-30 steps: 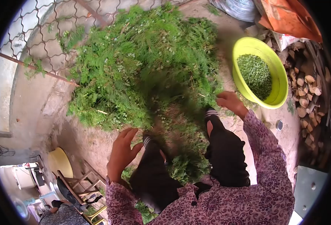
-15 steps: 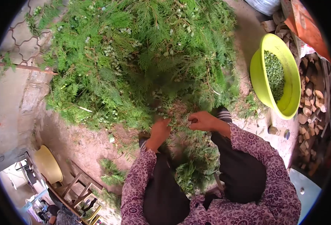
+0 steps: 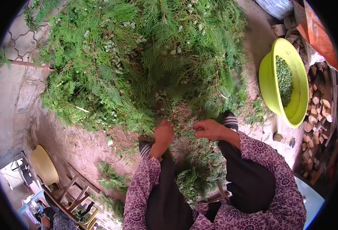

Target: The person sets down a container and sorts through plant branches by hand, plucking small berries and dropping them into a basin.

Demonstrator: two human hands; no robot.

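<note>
My left hand [image 3: 164, 134] is closed, its fingertips curled in over the ground in front of my knees. Opposite it, my right hand [image 3: 210, 129] has thumb and fingers pinched together. Whatever either hand holds is too small or hidden to make out. The hands are apart, with bits of cut greenery between and beneath them. Just beyond them rises a big heap of conifer branches [image 3: 111, 73], feathery green, with pale bluish-green cones among the sprigs. Smaller loose sprigs [image 3: 194, 180] lie between my legs.
On the right a tilted yellow-green basin [image 3: 266, 80] holds many small green cones [image 3: 284, 78]. Past it is stacked firewood [image 3: 314, 111]; a small jar [image 3: 284, 138] lies nearby. At lower left are a yellow tub [image 3: 42, 165], a wooden frame [image 3: 75, 188] and part of another person [image 3: 58, 220].
My view has shifted slightly. My right hand's fingers have drawn tighter together, and my left hand remains closed in nearly the same place. The heap and basin look unchanged.
</note>
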